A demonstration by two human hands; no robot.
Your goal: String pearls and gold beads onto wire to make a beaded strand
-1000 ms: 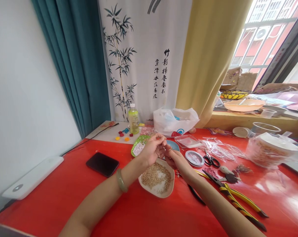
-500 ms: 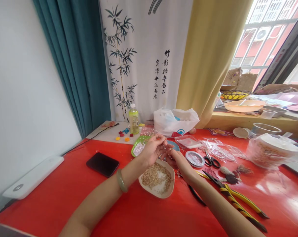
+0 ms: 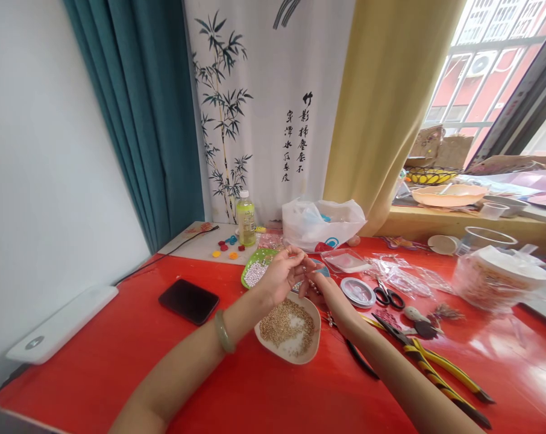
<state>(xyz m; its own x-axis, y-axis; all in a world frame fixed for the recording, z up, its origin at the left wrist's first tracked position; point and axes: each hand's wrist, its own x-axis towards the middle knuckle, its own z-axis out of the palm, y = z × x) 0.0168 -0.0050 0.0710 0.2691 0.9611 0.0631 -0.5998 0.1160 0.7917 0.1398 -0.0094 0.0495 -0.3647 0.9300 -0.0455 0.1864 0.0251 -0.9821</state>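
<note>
My left hand [image 3: 282, 272], with a jade-green bangle [image 3: 225, 332] at the wrist, has thumb and forefinger pinched together. What they grip is too small to make out. Close against it on the right, my right hand [image 3: 317, 286] is closed, with a short strand of small beads [image 3: 315, 289] showing along its fingers. Both hands hover above the far rim of a cream dish [image 3: 285, 355] of gold beads [image 3: 279, 322]. Behind them are a green dish [image 3: 244, 274] of pearly white beads [image 3: 255, 273] and a partly covered blue dish [image 3: 322, 267].
Right of my hands lie a spool [image 3: 358, 292], black scissors [image 3: 389, 296], yellow-black pliers [image 3: 429, 361] and a black-handled tool [image 3: 361, 360]. A phone [image 3: 188, 301] lies left. Behind stand a bottle [image 3: 246, 220] and a white plastic bag [image 3: 322, 223]; a wrapped tub [image 3: 499, 277] is far right.
My hands stay together above the dish. The right fingers have shifted slightly, and the beads by them show more. The whole view has moved very little.
</note>
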